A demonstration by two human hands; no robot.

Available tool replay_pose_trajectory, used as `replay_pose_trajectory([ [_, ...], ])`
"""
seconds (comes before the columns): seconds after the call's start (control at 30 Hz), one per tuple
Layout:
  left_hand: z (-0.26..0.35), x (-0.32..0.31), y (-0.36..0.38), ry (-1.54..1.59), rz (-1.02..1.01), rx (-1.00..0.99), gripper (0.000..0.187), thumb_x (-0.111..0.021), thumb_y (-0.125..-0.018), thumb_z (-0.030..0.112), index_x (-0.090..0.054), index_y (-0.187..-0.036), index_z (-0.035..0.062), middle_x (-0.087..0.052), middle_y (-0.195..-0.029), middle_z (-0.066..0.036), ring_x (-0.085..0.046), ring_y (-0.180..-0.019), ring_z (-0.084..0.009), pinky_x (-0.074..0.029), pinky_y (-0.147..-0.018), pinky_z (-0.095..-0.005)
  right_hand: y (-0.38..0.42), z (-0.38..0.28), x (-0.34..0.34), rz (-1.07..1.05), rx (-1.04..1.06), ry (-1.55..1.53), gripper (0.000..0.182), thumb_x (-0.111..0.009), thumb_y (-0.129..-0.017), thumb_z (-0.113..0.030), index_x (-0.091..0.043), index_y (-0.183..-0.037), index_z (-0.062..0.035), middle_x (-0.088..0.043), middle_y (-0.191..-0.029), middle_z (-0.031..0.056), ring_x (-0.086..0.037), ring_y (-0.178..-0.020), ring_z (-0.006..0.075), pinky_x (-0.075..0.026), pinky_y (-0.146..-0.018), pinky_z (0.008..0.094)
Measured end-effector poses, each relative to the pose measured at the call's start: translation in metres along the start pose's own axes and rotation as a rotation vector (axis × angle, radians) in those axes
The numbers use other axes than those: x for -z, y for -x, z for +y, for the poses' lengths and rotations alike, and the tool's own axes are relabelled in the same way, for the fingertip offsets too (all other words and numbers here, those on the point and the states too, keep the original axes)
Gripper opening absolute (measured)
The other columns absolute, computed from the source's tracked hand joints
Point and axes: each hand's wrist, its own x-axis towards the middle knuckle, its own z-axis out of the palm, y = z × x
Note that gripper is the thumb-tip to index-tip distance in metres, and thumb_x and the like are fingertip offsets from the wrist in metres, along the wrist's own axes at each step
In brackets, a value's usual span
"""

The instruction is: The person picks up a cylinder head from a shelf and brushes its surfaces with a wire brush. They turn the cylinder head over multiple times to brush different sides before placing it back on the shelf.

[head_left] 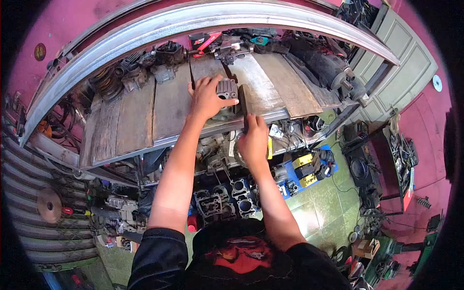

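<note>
My left hand (207,99) is closed around a finned metal engine part (227,88) near the front edge of the wooden bench (169,104). Its thumb reaches across the near side of the part, and its other fingers lie over the left side. My right hand (254,142) is in front of the bench edge, lower and to the right, with its fingers curled. Those fingertips come close to the near end of a narrow dark wooden strip (244,99). Whatever the right hand grips is hidden by the hand itself.
Greasy engine parts (164,72) line the back of the bench, and a dark cylindrical part (333,72) lies at the right. A metal beam (212,21) crosses above. Below are engine cylinders (239,193) and a blue mat (290,169) with yellow boxes (308,180) on the tiled floor.
</note>
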Motion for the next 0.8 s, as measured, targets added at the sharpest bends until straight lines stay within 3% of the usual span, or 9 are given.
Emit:
replay_pose_trajectory([
  [0.2, -0.006, -0.009, 0.0, 0.02, 0.056, -0.031, 0.104, -0.091, -0.064, 0.068, -0.061, -0.148, 0.0147, -0.059, -0.15, -0.019, -0.043, -0.149, -0.0387, -0.016, -0.123, -0.0689, 0.044, -0.009, 0.022, 0.155, 0.107, 0.059, 0.049, -0.061, -0.071, 0.01, -0.067, -0.12, 0.0033, -0.065, -0.112, 0.0217, -0.063, -0.108, 0.0443, -0.051, -0.091, 0.0538],
  [0.3, -0.005, -0.005, -0.002, 0.038, 0.035, -0.033, 0.103, -0.091, -0.064, 0.067, -0.062, -0.147, 0.0144, -0.06, -0.147, -0.018, -0.044, -0.148, -0.0384, -0.016, -0.123, -0.0689, 0.003, 0.005, 0.01, -0.012, -0.031, 0.126, 0.037, -0.064, -0.074, 0.005, -0.064, -0.11, 0.0016, -0.065, -0.113, 0.0214, -0.062, -0.11, 0.0435, -0.047, -0.098, 0.054],
  [0.43, -0.007, -0.008, -0.002, 0.056, 0.053, -0.047, 0.102, -0.092, -0.063, 0.066, -0.062, -0.145, 0.0137, -0.062, -0.144, -0.016, -0.045, -0.146, -0.0378, -0.016, -0.123, -0.0691, -0.034, 0.014, -0.011, 0.013, -0.023, 0.101, 0.035, -0.066, -0.073, 0.002, -0.063, -0.108, 0.0012, -0.065, -0.11, 0.0209, -0.062, -0.109, 0.0433, -0.048, -0.097, 0.0529],
  [0.7, -0.005, -0.007, -0.001, 0.027, 0.082, -0.039, 0.104, -0.092, -0.062, 0.067, -0.062, -0.145, 0.012, -0.062, -0.143, -0.016, -0.046, -0.145, -0.0375, -0.018, -0.122, -0.0687, 0.042, -0.006, 0.021, 0.055, 0.131, 0.068, 0.059, -0.067, -0.07, 0.003, -0.062, -0.129, 0.0067, -0.061, -0.117, 0.0228, -0.06, -0.113, 0.0442, -0.047, -0.1, 0.055],
  [0.8, -0.006, -0.007, 0.001, 0.046, 0.056, -0.039, 0.105, -0.092, -0.062, 0.066, -0.062, -0.146, 0.0116, -0.062, -0.143, -0.016, -0.046, -0.145, -0.0376, -0.018, -0.122, -0.0686, 0.026, 0.0, 0.014, 0.027, 0.047, 0.062, 0.05, -0.066, -0.07, 0.004, -0.064, -0.12, 0.0035, -0.063, -0.113, 0.0209, -0.06, -0.113, 0.0437, -0.047, -0.1, 0.055],
])
